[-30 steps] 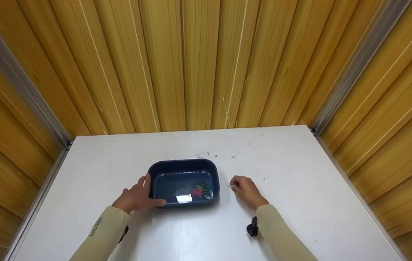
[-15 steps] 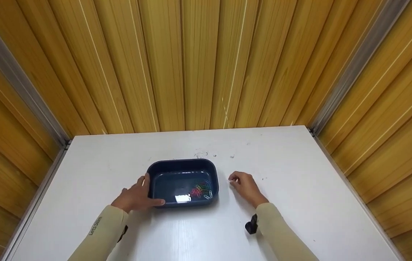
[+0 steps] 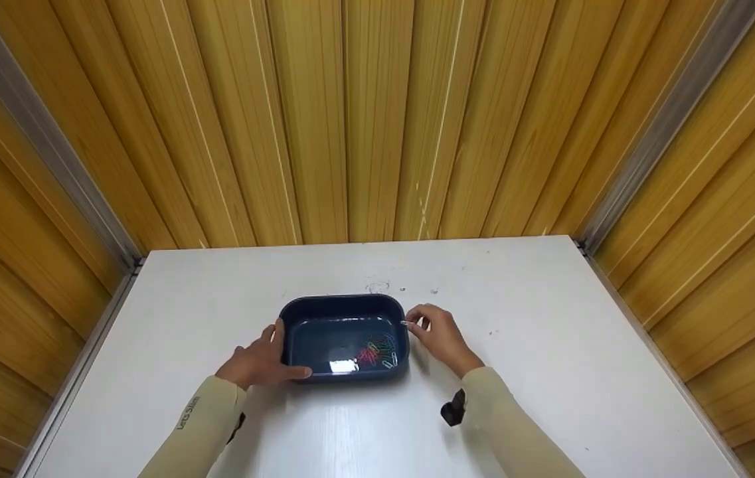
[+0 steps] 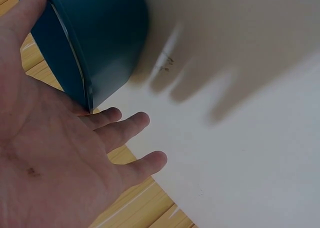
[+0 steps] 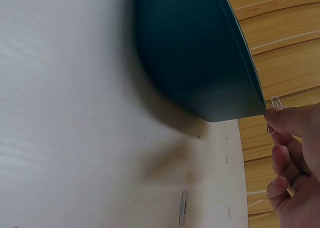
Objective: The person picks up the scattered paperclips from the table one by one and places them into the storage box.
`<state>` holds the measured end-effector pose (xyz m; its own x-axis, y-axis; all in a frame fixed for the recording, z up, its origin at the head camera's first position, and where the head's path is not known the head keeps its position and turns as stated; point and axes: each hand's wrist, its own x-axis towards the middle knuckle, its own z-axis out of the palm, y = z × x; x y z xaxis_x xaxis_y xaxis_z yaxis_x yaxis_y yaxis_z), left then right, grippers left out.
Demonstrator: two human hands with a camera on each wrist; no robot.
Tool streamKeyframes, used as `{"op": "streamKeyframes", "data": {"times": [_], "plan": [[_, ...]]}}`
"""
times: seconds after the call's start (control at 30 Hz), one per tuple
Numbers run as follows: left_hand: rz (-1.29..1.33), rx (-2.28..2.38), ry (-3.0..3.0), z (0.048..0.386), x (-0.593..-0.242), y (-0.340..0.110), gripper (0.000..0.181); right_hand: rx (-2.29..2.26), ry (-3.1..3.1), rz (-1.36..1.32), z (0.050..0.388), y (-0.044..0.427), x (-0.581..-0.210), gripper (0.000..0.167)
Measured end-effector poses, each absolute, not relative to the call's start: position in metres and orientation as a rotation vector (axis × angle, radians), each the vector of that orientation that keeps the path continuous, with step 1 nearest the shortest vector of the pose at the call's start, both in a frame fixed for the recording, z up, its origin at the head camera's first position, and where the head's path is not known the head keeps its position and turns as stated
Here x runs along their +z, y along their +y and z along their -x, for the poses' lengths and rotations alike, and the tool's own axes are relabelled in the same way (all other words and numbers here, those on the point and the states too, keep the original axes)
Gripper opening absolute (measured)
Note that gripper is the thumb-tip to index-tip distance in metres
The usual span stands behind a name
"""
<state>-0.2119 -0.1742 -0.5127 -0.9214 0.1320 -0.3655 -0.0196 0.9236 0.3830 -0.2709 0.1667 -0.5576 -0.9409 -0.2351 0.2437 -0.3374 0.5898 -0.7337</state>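
Note:
A dark blue rectangular plastic bin (image 3: 344, 338) stands on the white table. Several coloured paper clips (image 3: 377, 352) lie in its front right corner, pink, green and white among them. My left hand (image 3: 261, 362) rests at the bin's left front corner, thumb over the front rim; in the left wrist view three fingers stretch out straight past the bin (image 4: 112, 33). With thumb and forefinger my right hand (image 3: 440, 335) pinches a white paper clip (image 5: 276, 103) right at the bin's right rim. Another paper clip (image 5: 183, 208) lies on the table under that hand.
The white table (image 3: 516, 285) carries small dark marks behind the bin. Wood-patterned panels (image 3: 370, 119) wall in its back and sides, with metal posts (image 3: 656, 139) at the corners. A black wrist device (image 3: 453, 408) sits on the right sleeve.
My right hand has moved left and slightly away from me, carrying the white paper clip from the table to the bin's right rim. The left hand stays on the bin; the head view shifts slightly.

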Motion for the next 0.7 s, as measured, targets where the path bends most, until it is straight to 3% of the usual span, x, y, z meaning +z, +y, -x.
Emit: {"op": "streamKeyframes", "data": {"times": [0.3,0.7], "plan": [[-0.062,0.567,2.690,0.213,-0.515,-0.173,0.121,1.246,-2.692,-0.547,0.277,0.150,-0.555,0.002],[-0.039,0.579,2.684,0.213,-0.511,-0.175,0.120,1.320,-2.712,-0.598,0.284,0.136,-0.553,0.008]]}}
